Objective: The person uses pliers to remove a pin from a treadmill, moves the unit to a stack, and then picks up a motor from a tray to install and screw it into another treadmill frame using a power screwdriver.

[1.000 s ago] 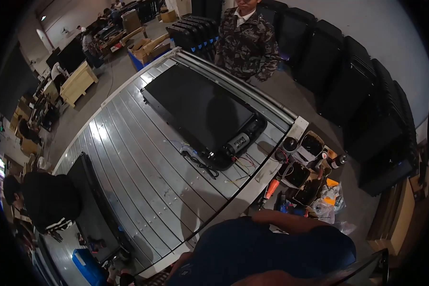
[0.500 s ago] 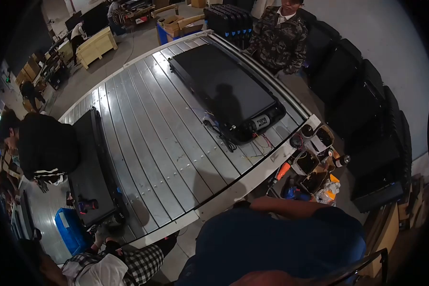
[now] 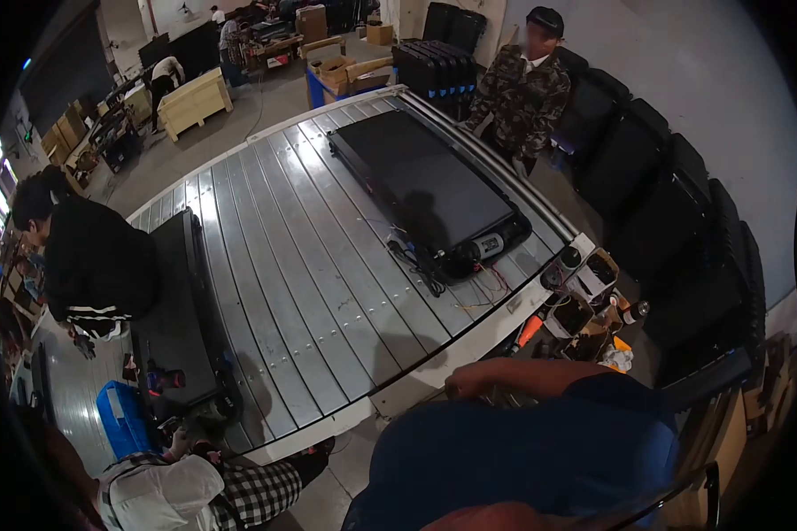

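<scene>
My right hand (image 3: 468, 381) is in front of my navy shirt, near the bench's near edge. Its fingers look curled in, and their undersides are hidden, so whatever they may hold cannot be made out. My left hand is out of view. Beyond the edge, on the metal-slat bench (image 3: 305, 292), lies a flat black treadmill (image 3: 425, 168). A silver motor (image 3: 487, 246) shows at its near end, with loose coloured wires (image 3: 491, 281) and a black cable (image 3: 421, 265) beside it. An orange-handled tool (image 3: 530, 332) lies to the right of my hand, near several parts bins (image 3: 569, 314).
A person in camouflage (image 3: 522, 97) stands at the far right, by rows of upright black panels (image 3: 664, 186). At left, a person in black (image 3: 97, 257) and one in checkered clothes (image 3: 266, 496) flank another treadmill (image 3: 173, 319), with a drill (image 3: 164, 380) and blue bin (image 3: 122, 416).
My view has tilted up, so the bench sits lower in the picture. My right hand has come into clearer view at the bench edge. The treadmill has stayed in place on the bench.
</scene>
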`<control>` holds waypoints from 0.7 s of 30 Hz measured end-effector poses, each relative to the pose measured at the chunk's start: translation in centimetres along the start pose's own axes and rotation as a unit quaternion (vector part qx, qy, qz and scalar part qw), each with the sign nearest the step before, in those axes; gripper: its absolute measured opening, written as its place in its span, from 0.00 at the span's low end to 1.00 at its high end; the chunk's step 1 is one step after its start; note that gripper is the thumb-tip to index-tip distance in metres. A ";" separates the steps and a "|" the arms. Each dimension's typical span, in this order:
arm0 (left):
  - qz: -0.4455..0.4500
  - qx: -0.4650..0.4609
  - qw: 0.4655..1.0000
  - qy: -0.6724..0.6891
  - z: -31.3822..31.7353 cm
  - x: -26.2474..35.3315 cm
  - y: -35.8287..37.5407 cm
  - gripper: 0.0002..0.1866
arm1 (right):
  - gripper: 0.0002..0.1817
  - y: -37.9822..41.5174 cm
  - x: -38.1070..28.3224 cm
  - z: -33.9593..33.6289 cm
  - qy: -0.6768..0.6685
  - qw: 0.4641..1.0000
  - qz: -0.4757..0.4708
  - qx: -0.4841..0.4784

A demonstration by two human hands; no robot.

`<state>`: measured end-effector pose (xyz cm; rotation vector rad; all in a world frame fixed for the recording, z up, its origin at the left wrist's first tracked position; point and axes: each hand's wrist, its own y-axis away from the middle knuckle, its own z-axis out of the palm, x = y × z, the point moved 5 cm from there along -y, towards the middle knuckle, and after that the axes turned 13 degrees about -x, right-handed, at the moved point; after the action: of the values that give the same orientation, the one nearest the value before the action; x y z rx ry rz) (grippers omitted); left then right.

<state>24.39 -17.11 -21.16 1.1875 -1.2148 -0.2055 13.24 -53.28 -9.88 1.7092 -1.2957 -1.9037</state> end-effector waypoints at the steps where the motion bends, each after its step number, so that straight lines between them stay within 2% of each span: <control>1: 0.001 -0.001 1.000 -0.005 0.3 0.9 -0.7 0.24 | 0.13 2.4 -1.2 -3.0 0.000 0.999 -0.044 0.023; 2: 0.003 -0.003 1.000 -0.010 0.7 1.9 -1.5 0.24 | 0.13 6.4 -2.3 -7.4 -0.072 0.989 -0.082 0.100; 3: 0.003 -0.003 1.000 -0.016 1.2 3.0 -2.2 0.24 | 0.13 11.5 -2.9 -12.8 -0.205 0.952 -0.138 0.182; 4: 0.005 -0.004 1.000 -0.020 1.7 4.3 -3.0 0.24 | 0.11 18.3 -3.9 -18.0 -0.272 0.866 -0.286 0.307; 5: 0.006 -0.005 1.000 -0.025 2.2 5.6 -3.8 0.23 | 0.10 25.6 -5.3 -22.7 -0.299 0.736 -0.527 0.302; 6: 0.007 -0.004 0.999 -0.034 2.6 7.0 -4.6 0.23 | 0.10 34.3 -9.9 -23.8 -0.355 0.624 -0.623 0.311; 7: 0.008 -0.003 0.999 -0.041 3.3 8.6 -5.3 0.23 | 0.09 41.3 -11.3 -25.1 -0.270 0.583 -0.716 0.272; 8: 0.010 -0.001 0.999 -0.047 3.9 10.5 -6.0 0.23 | 0.09 47.1 -13.6 -25.0 -0.185 0.556 -0.769 0.255; 9: 0.014 -0.001 0.998 -0.054 4.6 12.1 -6.9 0.23 | 0.11 51.7 -14.5 -24.7 -0.099 0.567 -0.782 0.241; 10: 0.016 -0.002 0.998 -0.062 5.3 13.8 -7.8 0.23 | 0.14 54.8 -15.4 -23.7 -0.073 0.548 -0.796 0.246; 12: 0.024 0.000 0.997 -0.075 6.4 17.2 -9.3 0.22 | 0.16 58.0 -16.6 -21.2 0.059 0.552 -0.809 0.192; 13: 0.027 0.000 0.996 -0.079 6.9 18.7 -9.9 0.22 | 0.15 58.7 -16.0 -21.2 0.099 0.557 -0.802 0.194; 15: 0.030 0.001 0.995 -0.091 7.9 20.2 -10.6 0.22 | 0.14 60.1 -10.5 -29.9 -0.039 0.487 -0.831 0.267; 16: 0.032 0.000 0.995 -0.095 8.1 20.9 -10.7 0.22 | 0.13 59.9 -4.3 -38.9 -0.129 0.465 -0.821 0.305; 18: 0.032 -0.001 0.994 -0.100 8.5 21.1 -10.8 0.22 | 0.15 52.0 11.3 -51.3 -0.392 0.368 -0.743 0.399; 19: 0.033 0.001 0.994 -0.101 8.5 21.8 -10.9 0.22 | 0.18 47.1 13.8 -51.2 -0.447 0.387 -0.692 0.413; 21: 0.028 -0.005 0.994 -0.104 8.4 22.7 -11.1 0.21 | 0.21 39.1 14.2 -46.5 -0.477 0.466 -0.633 0.392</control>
<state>31.87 -42.32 -17.07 1.1423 -1.4261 -0.2991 37.57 -105.20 14.66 2.4743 -1.3072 -4.1305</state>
